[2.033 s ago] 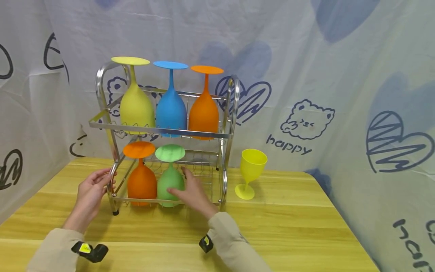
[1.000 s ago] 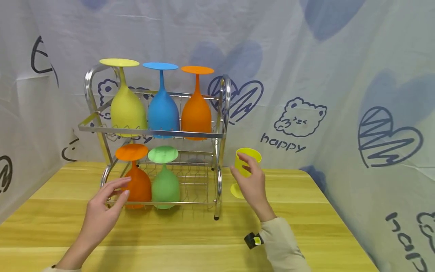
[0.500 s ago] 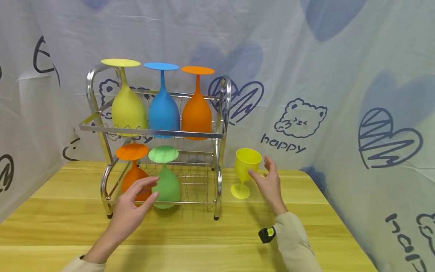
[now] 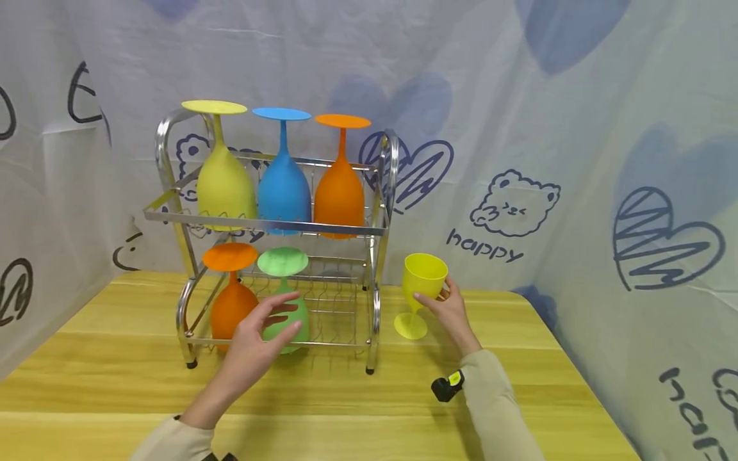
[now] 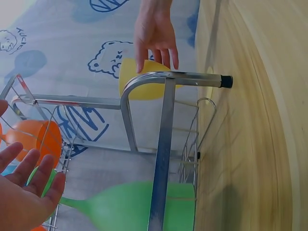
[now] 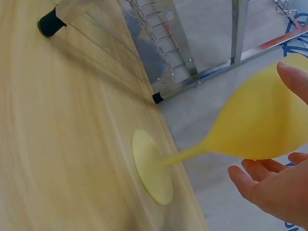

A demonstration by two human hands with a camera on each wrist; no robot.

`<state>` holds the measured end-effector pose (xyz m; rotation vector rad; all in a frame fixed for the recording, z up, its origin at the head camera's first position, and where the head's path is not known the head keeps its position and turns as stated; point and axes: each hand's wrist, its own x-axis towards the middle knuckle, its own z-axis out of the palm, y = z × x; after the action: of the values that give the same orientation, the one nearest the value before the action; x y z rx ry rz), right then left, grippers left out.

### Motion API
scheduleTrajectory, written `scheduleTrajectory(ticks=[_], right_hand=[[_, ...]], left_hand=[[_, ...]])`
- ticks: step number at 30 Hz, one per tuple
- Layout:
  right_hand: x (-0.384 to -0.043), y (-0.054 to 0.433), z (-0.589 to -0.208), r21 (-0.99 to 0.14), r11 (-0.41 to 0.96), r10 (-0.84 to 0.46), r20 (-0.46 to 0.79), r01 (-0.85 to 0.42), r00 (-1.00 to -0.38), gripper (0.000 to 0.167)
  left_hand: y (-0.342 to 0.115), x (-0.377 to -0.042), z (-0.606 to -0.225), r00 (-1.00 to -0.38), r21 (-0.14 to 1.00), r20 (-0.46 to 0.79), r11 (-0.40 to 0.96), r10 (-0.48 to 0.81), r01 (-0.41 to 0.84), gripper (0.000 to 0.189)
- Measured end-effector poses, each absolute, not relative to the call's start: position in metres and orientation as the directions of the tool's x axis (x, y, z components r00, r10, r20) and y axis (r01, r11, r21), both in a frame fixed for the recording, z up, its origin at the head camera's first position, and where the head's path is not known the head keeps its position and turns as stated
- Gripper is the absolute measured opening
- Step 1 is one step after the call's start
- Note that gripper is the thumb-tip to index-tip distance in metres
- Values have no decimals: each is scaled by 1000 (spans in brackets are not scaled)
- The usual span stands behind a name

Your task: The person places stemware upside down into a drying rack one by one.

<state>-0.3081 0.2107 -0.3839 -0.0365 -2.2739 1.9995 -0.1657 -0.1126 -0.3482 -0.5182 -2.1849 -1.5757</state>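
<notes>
A yellow goblet point(image 4: 423, 276) stands upright on the table to the right of a metal rack. My right hand point(image 4: 452, 314) is at its bowl, thumb on the near side and fingers curving round the far right side. In the right wrist view the goblet's base point(image 6: 153, 166) rests on the wood. My left hand point(image 4: 254, 346) hovers in front of the rack's lower shelf with fingers spread, holding nothing. Behind it, an upside-down green goblet point(image 4: 282, 262) is partly covered, beside an upside-down orange goblet point(image 4: 232, 307).
The two-tier metal rack point(image 4: 377, 301) carries upside-down yellow point(image 4: 225, 186), blue point(image 4: 284, 192) and orange point(image 4: 340, 195) goblets on its upper shelf. Bare wire shows right of the green goblet. A patterned white curtain point(image 4: 507, 96) hangs behind the wooden table point(image 4: 346, 397).
My right hand has left the green goblet, passed in front of the yellow goblet and closed in on its right side. My left hand has let go of the rack's side and moved right.
</notes>
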Motion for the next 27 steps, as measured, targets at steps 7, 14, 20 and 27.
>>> scheduleTrajectory(ticks=[7, 14, 20, 27], right_hand=[[-311, 208, -387, -990, 137, 110, 49, -34, -993, 88], [-311, 207, -388, -985, 168, 129, 46, -24, -991, 88], [-307, 209, -389, -982, 186, 134, 66, -41, -989, 87], [-294, 211, -387, -971, 231, 118, 92, -63, -989, 89]], left_hand=[[-108, -170, -350, -858, 831, 510, 221, 59, 510, 40], [-105, -176, -356, -824, 815, 567, 136, 17, 564, 41], [-102, -178, -359, -817, 815, 577, 85, -13, 574, 42], [-100, -177, -361, -857, 856, 516, 47, 5, 515, 49]])
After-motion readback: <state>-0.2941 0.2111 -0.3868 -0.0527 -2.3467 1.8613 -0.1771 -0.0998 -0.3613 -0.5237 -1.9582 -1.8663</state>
